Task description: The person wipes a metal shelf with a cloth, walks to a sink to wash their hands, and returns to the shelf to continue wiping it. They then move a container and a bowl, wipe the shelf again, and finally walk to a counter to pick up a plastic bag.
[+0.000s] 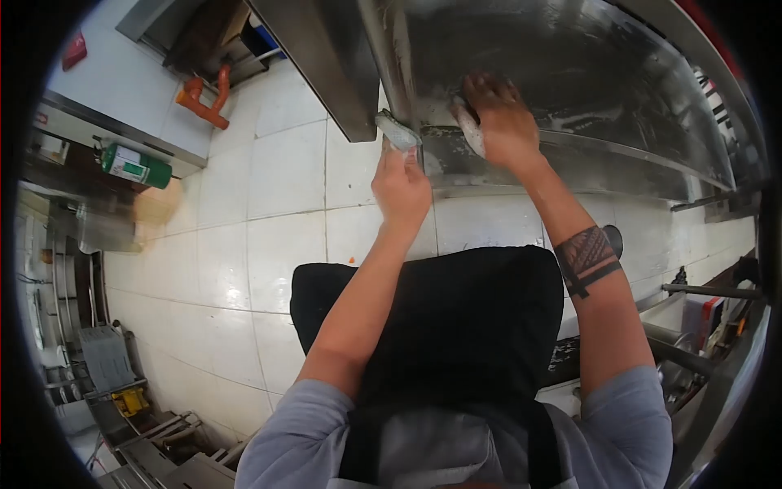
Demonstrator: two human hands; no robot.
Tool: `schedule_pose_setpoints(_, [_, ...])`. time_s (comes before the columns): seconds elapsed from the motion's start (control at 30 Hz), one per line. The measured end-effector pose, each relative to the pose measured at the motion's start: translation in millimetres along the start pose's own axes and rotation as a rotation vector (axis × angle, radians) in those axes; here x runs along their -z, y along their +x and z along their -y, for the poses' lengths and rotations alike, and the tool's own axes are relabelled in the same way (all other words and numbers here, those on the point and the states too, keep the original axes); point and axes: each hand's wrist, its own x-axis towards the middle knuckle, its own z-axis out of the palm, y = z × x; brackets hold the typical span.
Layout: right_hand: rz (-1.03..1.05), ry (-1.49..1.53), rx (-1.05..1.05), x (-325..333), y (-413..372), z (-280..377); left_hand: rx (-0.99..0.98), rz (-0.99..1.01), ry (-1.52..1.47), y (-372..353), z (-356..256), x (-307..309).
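Observation:
Wet, soapy streaks cover a metal shelf point(586, 73) at the upper right. My left hand point(402, 186) is closed round a pale, greyish-green scrubbing pad point(398, 130), held against the shelf's left corner beside a metal post point(386, 61). To the right, my right hand point(503, 122) lies on the shelf surface with its fingers forward and slightly blurred. A whitish, foamy sponge or cloth point(468, 129) shows along its thumb side, pressed to the metal; the rest of it is hidden under the hand.
White floor tiles point(285, 183) lie below and left of the shelf. An orange pipe point(204, 99) and a green cylinder point(137, 165) are at the upper left. Metal racks point(106, 359) stand at the lower left, and a metal rail point(709, 291) at the right.

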Motion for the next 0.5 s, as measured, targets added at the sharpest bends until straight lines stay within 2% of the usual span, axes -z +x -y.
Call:
schedule_pose_setpoints(0.03, [0.046,0.028,0.025,4.0,0.4,-2.6,-0.023,0.001,0.001,4.3,-5.7,5.6])
schedule_pose_setpoints(0.1, [0.074,0.053,0.039,5.9,-11.1,-1.1,-0.250,-0.201,0.010,10.9,-20.0,13.5])
schedule_pose_setpoints(0.17, [0.132,1.106,-0.009,2.7,-30.7,21.8,-0.256,-0.201,0.056,8.4,-35.6,20.0])
schedule_pose_setpoints(0.2, [0.089,1.008,-0.072,17.5,-42.3,58.2,-0.253,-0.201,0.104,9.9,-41.8,22.8])
schedule_pose_setpoints(0.27, [-0.079,1.259,-0.299,25.0,-48.7,106.1,-0.345,-0.170,0.097,8.6,-52.3,29.0])
schedule_pose_setpoints(0.3, [-0.081,1.271,-0.299,27.4,-44.4,105.7,-0.421,-0.127,0.087,6.7,-55.9,32.9])
schedule_pose_setpoints(0.33, [-0.243,1.221,-0.367,27.8,-35.5,102.0,-0.425,-0.119,0.100,6.9,-55.7,40.4])
schedule_pose_setpoints(0.37, [-0.406,1.163,-0.436,26.6,-23.9,97.7,-0.557,-0.023,0.034,15.4,-63.5,55.6])
schedule_pose_setpoints(0.4, [-0.456,1.337,-0.504,20.8,-8.4,88.6,-0.690,0.070,-0.035,28.4,-74.1,70.8])
schedule_pose_setpoints(0.43, [-0.557,1.527,-0.501,39.7,12.0,90.1,-0.772,-0.124,-0.003,48.1,-88.1,85.3])
schedule_pose_setpoints(0.47, [-0.516,1.717,-0.504,65.4,35.2,94.5,-0.598,-0.245,-0.027,63.3,-82.2,92.3])
schedule_pose_setpoints(0.5, [-0.484,1.805,-0.464,75.8,58.9,98.9,-0.741,-0.425,0.103,101.4,-88.5,104.5])
